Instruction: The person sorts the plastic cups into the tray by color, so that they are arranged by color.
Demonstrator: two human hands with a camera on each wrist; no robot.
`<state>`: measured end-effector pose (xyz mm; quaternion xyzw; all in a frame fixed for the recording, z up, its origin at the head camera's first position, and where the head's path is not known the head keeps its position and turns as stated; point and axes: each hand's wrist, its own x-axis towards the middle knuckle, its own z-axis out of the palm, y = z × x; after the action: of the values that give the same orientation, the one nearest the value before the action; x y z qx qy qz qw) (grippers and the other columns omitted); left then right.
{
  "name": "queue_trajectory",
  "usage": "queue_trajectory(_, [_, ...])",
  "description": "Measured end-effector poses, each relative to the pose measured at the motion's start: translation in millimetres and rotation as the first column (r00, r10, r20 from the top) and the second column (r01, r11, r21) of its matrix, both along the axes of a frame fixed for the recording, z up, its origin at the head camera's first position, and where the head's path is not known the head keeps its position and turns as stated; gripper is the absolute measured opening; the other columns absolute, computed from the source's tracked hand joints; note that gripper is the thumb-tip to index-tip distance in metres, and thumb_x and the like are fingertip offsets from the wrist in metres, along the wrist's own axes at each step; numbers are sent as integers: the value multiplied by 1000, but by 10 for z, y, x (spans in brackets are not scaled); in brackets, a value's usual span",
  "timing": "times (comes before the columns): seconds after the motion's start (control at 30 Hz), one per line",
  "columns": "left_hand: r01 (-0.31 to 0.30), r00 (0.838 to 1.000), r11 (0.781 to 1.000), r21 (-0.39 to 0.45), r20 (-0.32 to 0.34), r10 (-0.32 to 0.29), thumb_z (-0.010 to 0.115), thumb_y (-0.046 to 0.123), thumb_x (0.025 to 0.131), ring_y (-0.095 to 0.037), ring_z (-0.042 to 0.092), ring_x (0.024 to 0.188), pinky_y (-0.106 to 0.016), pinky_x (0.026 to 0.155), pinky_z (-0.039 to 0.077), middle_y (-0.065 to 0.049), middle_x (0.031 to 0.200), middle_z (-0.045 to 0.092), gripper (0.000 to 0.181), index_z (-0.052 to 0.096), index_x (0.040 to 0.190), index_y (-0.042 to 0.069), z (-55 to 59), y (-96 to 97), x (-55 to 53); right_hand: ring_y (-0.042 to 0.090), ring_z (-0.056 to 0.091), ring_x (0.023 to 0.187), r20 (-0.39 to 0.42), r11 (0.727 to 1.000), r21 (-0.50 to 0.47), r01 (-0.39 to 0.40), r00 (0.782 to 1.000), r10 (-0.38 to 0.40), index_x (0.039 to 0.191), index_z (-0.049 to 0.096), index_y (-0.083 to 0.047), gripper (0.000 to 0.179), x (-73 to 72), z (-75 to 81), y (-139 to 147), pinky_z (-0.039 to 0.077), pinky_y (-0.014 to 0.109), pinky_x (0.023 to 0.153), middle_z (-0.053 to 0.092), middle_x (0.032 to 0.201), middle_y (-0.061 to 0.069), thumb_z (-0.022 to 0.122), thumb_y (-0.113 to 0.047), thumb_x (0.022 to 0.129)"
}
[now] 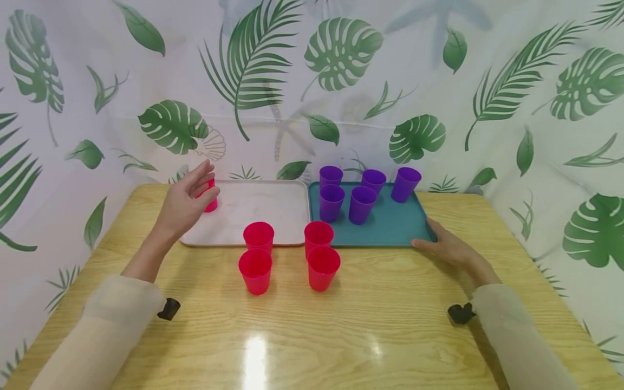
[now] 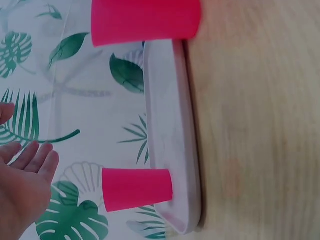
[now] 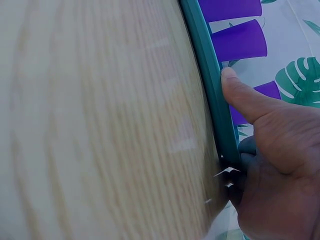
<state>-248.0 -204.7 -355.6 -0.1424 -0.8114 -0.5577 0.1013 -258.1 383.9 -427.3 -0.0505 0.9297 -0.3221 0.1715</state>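
My left hand (image 1: 182, 205) is raised at the left end of the white tray (image 1: 244, 203), its fingers extended and holding nothing. Behind it in the head view stands an upright red cup (image 1: 212, 202), partly hidden. The left wrist view shows this red cup (image 2: 137, 189) on the tray, apart from the hand (image 2: 22, 192). At the teal tray's (image 1: 385, 234) front right corner, my right hand (image 1: 453, 246) grips the rim, thumb over the edge (image 3: 217, 107) and fingers around the outside. Several purple cups (image 1: 331, 205) stand upright on the teal tray.
Several red cups (image 1: 256, 273) stand in two pairs in front of the trays, the rear ones close to the trays' front edges. The wooden table (image 1: 380, 309) extends toward me. A leaf-patterned cloth (image 1: 273, 146) hangs behind.
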Motion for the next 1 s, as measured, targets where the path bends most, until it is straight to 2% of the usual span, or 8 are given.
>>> queue_trajectory(0.07, [46,999,998,-35,13,-46,65,7,101,-32,44,146,-24,109,42,-16,160,43,69,32,161,4,-28,24,56,58,-4,150,-3,1000,-2,-4,1000,4,161,-9,5,106,-7,-7,6,4,72,118,-6,164,38,60,-50,103])
queue_trajectory(0.13, [90,996,994,-63,22,-89,65,8,101,-32,43,146,-26,110,42,-16,160,43,68,33,161,5,-62,40,106,58,-4,150,-4,1000,-6,-8,1000,8,161,-9,5,106,-17,-19,10,4,71,119,-6,164,38,60,-50,103])
queue_trajectory(0.23, [150,988,986,-78,38,-147,64,9,102,-32,43,146,-34,113,41,-15,161,42,67,34,161,5,-105,64,174,58,-4,150,-7,1000,-7,-17,1000,17,160,-9,6,105,-31,-31,21,5,71,119,-6,164,39,59,-50,103])
queue_trajectory(0.37, [216,975,975,-51,64,-213,63,8,102,-36,43,145,-48,116,38,-18,160,42,65,34,160,2,-160,105,237,58,-4,150,-8,1000,-12,-18,1000,18,160,-10,6,106,-39,-34,30,5,71,119,-6,164,39,60,-50,103])
queue_trajectory(0.5, [253,963,966,-56,104,-247,63,9,102,-38,43,145,-53,115,37,-19,160,42,67,32,161,2,-233,144,281,59,-3,150,-9,1000,-13,-19,1000,19,160,-9,6,106,-36,-31,26,5,71,119,-5,163,39,60,-50,103])
queue_trajectory(0.73, [336,939,938,-88,106,-327,62,4,99,-41,41,145,-57,115,36,-21,160,41,68,32,160,-1,-366,199,309,59,-2,150,-10,1000,0,-15,1000,15,161,-9,6,105,-22,-22,16,6,72,118,-4,164,39,59,-50,103])
queue_trajectory(1.0, [368,925,925,-90,134,-355,63,3,99,-44,43,143,-56,117,36,-23,157,45,65,34,158,-3,-443,249,304,59,-2,150,-4,1000,4,-5,1000,5,161,-9,5,106,-20,-22,12,6,72,118,-5,164,39,59,-51,103])
